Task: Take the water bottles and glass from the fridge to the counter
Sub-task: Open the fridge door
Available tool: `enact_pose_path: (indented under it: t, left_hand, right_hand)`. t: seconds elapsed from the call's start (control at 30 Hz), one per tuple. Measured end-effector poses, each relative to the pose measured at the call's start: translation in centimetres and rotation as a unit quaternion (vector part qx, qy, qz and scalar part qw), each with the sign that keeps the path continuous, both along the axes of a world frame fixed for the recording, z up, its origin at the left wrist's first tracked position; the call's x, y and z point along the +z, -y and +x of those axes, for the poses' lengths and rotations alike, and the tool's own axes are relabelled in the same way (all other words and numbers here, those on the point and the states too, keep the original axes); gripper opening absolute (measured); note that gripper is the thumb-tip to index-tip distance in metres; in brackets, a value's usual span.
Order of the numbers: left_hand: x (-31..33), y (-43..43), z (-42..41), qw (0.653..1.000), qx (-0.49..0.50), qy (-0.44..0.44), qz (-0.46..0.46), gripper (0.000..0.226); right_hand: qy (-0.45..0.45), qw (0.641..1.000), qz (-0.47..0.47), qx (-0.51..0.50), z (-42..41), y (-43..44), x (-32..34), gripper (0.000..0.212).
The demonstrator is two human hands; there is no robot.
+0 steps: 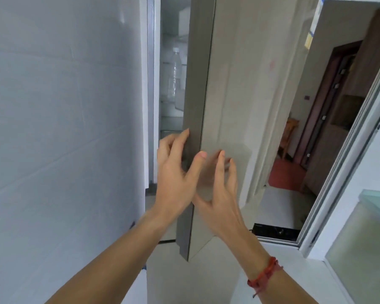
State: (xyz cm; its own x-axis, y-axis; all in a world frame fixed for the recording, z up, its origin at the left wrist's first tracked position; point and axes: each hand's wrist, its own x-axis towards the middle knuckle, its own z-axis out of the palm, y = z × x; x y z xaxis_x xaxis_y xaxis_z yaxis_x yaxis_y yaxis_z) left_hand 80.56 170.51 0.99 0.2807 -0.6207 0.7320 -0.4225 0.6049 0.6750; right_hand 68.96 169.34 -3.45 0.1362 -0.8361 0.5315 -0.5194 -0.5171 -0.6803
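Note:
The grey fridge door point(228, 84) stands slightly ajar, its edge facing me. Through the narrow gap I see a clear plastic water bottle point(176, 73) with a white cap, upright on a shelf inside the fridge. No glass shows in the gap. My left hand point(176, 172) is at the door's edge with fingers spread, its fingertips touching the edge. My right hand point(219, 189) hovers in front of the door's face, fingers apart and blurred. Neither hand holds anything.
A white tiled wall point(64, 128) fills the left side. On the right, a sliding door frame point(349, 150) opens to a hallway with a dark wooden door point(329, 106) and a red mat point(285, 174). A frosted glass panel point(364, 249) sits at the lower right.

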Motion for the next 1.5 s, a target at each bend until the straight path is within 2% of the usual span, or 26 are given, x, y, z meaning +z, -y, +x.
enact_pose_path:
  t: [0.3, 0.5, 0.63, 0.77, 0.9, 1.1, 1.3, 1.37, 1.5]
  left_hand:
    - [-1.5, -3.1, -8.2, 0.975, -0.099, 0.174, -0.097, 0.065]
    - [-1.4, -4.0, -15.7, 0.946, -0.168, 0.22, -0.169, 0.056]
    - [-1.5, -4.4, -20.9, 0.923, -0.209, 0.257, -0.193, 0.049]
    - [-1.2, -4.3, -26.1, 0.91, -0.26, 0.262, -0.187, 0.047]
    - [-1.0, -3.4, -30.8, 0.9, -0.287, 0.276, -0.177, 0.048]
    - [-0.3, -2.0, -37.4, 0.887, -0.301, 0.302, -0.175, 0.047]
    - [1.0, 0.2, -43.3, 0.869, -0.327, 0.347, -0.132, 0.049]
    - [1.6, 1.0, -45.0, 0.861, -0.335, 0.364, -0.116, 0.049]
    - [2.6, 2.8, -47.8, 0.846, -0.342, 0.398, -0.089, 0.05]
  right_hand:
    - [0.092, 0.994, -0.039, -0.046, -9.1, -7.0, -1.6, 0.075]
    - [0.141, 0.979, -0.046, -0.142, -15.9, -10.9, -1.0, 0.05]
    - [0.214, 0.953, -0.04, -0.211, -20.3, -11.7, -1.1, 0.036]
    - [0.251, 0.929, -0.039, -0.27, -24.9, -11.4, -1.3, 0.039]
    - [0.243, 0.912, -0.027, -0.329, -29.6, -10.3, -1.5, 0.042]
    - [0.2, 0.897, 0.002, -0.395, -35.7, -8.3, -1.1, 0.058]
    - [0.154, 0.878, 0.001, -0.453, -42.5, -4.6, -1.0, 0.053]
    - [0.133, 0.876, 0.009, -0.464, -44.5, -3.4, -0.4, 0.045]
    - [0.14, 0.865, 0.048, -0.479, -48.1, -0.4, 0.0, 0.038]
